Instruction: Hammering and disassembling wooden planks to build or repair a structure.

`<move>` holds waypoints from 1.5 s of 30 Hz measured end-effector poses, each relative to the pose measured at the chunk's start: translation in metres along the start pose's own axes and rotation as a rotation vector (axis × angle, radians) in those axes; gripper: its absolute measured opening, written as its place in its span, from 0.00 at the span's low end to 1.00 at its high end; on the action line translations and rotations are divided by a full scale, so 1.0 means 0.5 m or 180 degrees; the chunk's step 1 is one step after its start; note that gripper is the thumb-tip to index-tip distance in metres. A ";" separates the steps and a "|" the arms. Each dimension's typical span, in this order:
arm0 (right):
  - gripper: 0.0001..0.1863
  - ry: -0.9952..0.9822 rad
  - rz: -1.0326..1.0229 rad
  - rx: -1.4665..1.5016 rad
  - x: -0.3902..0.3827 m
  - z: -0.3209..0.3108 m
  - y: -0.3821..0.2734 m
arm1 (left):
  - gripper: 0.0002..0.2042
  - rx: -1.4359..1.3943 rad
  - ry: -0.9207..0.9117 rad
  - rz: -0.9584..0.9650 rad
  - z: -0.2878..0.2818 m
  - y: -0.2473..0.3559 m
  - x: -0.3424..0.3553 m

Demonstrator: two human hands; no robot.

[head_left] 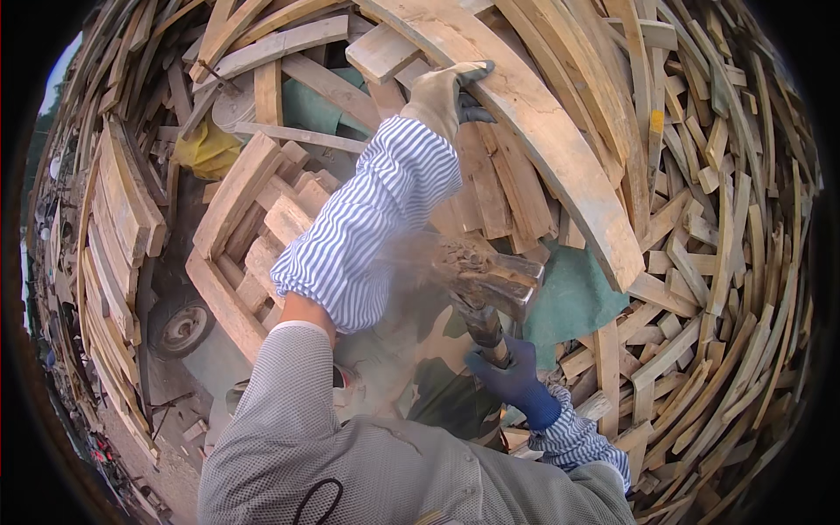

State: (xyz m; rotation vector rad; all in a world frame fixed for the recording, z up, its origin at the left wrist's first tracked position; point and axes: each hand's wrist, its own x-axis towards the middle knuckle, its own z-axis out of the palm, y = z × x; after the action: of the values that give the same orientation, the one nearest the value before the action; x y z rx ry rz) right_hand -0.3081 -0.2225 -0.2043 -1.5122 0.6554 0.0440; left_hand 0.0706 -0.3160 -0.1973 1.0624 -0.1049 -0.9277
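left hand [444,92] holds plank [547,131], right hand [514,376] hammer [497,278]; yellow mark [656,121] on board [654,153]

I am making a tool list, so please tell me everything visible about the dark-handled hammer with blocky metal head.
The dark-handled hammer with blocky metal head looks well used: the head is dusty brown, its worn, shiny grey end toward the picture's right, its left part blurred. The dark, uneven handle slopes down and rightward into the right hand in a dark blue glove, which is closed around it. Whether the head touches anything cannot be told.
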 end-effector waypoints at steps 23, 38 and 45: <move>0.09 -0.0326 -0.1838 -0.1353 -0.036 0.025 0.047 | 0.15 -0.1868 0.2002 0.1746 -0.271 -0.034 -0.720; 0.06 -0.0484 -0.0467 -0.0519 -0.022 0.041 -0.010 | 0.38 0.5635 0.2831 0.0571 -0.533 -0.128 -0.753; 0.07 -0.0428 -0.0229 -0.0413 -0.013 0.035 -0.043 | 0.40 0.5702 0.2193 0.0302 -0.513 -0.105 -0.715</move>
State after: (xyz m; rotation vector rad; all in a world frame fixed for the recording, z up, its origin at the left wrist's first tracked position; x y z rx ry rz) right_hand -0.2977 -0.2058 -0.1833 -1.6413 0.4977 0.1344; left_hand -0.0615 0.1038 -0.2490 2.9183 -0.4437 -0.0984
